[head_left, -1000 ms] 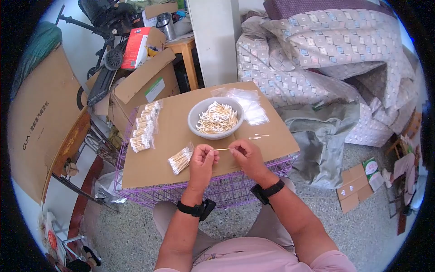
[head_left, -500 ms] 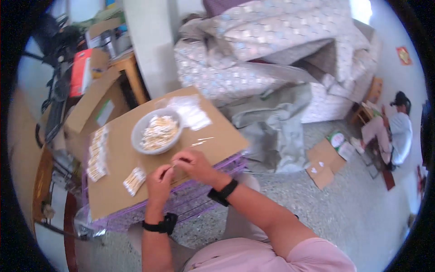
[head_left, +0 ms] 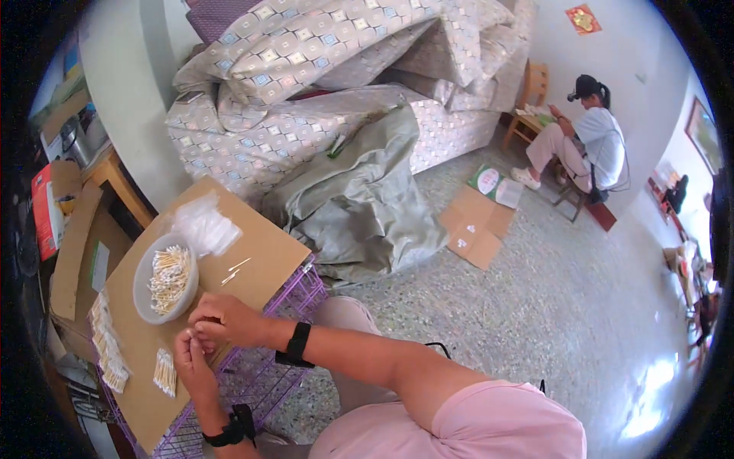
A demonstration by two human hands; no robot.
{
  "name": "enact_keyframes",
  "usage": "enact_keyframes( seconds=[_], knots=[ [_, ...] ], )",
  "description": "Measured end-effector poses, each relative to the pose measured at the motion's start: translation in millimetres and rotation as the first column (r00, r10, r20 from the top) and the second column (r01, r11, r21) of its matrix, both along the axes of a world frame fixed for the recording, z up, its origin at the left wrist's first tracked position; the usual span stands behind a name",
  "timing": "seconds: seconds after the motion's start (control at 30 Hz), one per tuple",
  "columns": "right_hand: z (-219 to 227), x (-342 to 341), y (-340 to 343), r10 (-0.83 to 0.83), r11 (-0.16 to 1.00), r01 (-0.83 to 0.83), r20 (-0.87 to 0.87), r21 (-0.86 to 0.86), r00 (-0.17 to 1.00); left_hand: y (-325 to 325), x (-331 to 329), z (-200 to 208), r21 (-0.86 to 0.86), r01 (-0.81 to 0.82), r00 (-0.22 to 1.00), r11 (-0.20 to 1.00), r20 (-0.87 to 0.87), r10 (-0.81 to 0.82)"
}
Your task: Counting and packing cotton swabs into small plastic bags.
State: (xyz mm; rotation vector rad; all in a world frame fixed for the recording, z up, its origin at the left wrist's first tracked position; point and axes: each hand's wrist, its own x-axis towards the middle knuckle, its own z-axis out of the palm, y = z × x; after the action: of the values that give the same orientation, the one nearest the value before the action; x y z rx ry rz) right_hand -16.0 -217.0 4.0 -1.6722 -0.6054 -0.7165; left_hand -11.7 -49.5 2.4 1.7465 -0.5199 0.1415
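Observation:
Close together over the cardboard sheet (head_left: 267,256), my left hand (head_left: 194,364) and my right hand (head_left: 233,321) meet with fingertips pinched. Anything between them is too small and covered to make out. Just beyond them stands a pale round bowl (head_left: 142,300) heaped with cotton swabs (head_left: 170,277). A small bundle of swabs (head_left: 164,372) lies beside my left hand. Farther left is a row of packed swabs (head_left: 109,348). Clear plastic bags (head_left: 205,226) rest behind the bowl, and a few loose swabs (head_left: 235,270) lie to its right.
A purple wire cage (head_left: 294,294) supports the cardboard. Beyond it are a grey-green cloth (head_left: 359,206) and a patterned covered heap (head_left: 306,76). Flattened cardboard (head_left: 478,222) lies on the floor near a seated person (head_left: 589,145). Boxes (head_left: 80,260) crowd the left.
The view has swung to the right, so the table and bowl appear farther left. My hands stay pinched together near the bowl.

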Motion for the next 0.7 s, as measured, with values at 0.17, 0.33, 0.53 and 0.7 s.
enact_keyframes(
  seconds=[0.17,0.33,0.53,0.7],
  knots=[
    [-8.1,4.6,-5.0,-0.033,0.996,0.033,-0.001,-0.082,0.999,0.4,7.2,-8.5,-0.183,0.023,0.998,0.983,-0.057,-0.034],
    [-3.4,6.1,7.6,-0.057,0.991,0.041,-0.125,-0.127,0.991,16.5,4.5,3.2,-0.198,-0.006,0.985,0.98,-0.169,-0.028],
    [4.4,4.8,-9.4,-0.007,0.958,-0.056,-0.218,-0.28,0.976,10.4,-1.6,10.8,-0.121,0.039,0.971,0.992,-0.231,-0.066],
    [53.8,23.7,-33.4,-0.039,0.864,-0.095,-0.255,-0.494,0.966,21.3,-0.4,19.1,-0.058,0.169,0.955,0.984,-0.235,-0.178]
  ],
)
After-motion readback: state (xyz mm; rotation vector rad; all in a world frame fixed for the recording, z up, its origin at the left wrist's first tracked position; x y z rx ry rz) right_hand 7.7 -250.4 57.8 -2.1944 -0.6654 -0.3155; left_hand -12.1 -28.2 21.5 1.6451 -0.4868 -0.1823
